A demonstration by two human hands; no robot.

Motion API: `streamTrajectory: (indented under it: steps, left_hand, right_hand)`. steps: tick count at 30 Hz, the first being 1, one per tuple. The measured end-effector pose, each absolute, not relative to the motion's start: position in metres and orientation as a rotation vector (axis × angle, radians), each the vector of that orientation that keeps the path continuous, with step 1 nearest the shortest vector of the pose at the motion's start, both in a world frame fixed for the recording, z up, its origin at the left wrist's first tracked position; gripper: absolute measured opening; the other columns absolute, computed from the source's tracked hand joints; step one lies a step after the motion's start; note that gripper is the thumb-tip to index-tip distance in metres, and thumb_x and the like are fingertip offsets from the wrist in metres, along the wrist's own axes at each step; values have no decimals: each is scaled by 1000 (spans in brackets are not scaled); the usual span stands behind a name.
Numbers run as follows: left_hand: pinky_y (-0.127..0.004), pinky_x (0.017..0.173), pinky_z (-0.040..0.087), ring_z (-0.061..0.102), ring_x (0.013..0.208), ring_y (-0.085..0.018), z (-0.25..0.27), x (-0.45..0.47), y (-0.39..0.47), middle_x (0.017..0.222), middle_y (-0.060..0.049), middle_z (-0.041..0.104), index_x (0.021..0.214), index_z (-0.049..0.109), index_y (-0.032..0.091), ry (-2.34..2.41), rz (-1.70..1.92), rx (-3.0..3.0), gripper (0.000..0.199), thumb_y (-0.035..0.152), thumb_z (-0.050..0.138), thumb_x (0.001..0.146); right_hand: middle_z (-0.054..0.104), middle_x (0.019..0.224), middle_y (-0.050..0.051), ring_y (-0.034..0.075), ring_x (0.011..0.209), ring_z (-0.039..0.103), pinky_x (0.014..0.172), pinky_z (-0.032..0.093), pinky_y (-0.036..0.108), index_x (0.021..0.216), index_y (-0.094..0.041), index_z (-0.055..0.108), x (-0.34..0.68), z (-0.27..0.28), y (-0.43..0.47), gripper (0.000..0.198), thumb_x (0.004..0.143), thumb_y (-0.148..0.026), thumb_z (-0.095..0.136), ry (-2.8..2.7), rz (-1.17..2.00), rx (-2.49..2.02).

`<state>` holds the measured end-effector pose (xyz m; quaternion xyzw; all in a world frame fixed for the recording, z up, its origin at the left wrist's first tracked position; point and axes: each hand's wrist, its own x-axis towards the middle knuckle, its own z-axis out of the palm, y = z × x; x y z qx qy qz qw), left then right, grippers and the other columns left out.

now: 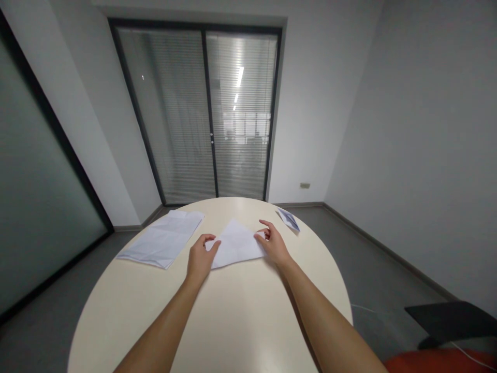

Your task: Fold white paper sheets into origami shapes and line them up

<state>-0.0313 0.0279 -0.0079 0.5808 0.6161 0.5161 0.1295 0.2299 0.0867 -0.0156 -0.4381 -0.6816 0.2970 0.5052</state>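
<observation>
A white sheet of paper (236, 243), folded to a point at its far side, lies on the round table in front of me. My left hand (201, 256) pinches its left corner between thumb and curled fingers. At the right corner, the thumb and lower fingers of my right hand (275, 244) close on the paper, while the index finger stretches out above. The sheet's near edge runs roughly straight between both hands.
The cream round table (229, 321) fills the foreground. Creased white sheets (165, 238) lie at its left, and a small folded paper (288, 219) with a dark print sits by the right edge. A black chair part (452, 318) stands at lower right.
</observation>
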Motion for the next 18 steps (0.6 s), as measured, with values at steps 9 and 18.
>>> streamTrajectory:
  steps: [9,18]
  left_hand:
    - [-33,88,51,70,95,-22,-20,-39,31,105,-6,75,107,63,21,1904,1240,1696,26,26,66,81]
    - [-27,78,47,70,92,-19,-4,-32,19,101,-4,75,114,66,22,2137,857,1789,27,24,66,87]
  right_hand:
    - [62,75,-3,15,70,57,70,45,27,136,-18,52,234,-26,88,59,78,-23,64,-1770,671,-1205]
    - [65,78,-2,17,73,61,74,46,27,129,-21,61,236,-29,88,51,78,-19,63,-1823,577,-1370]
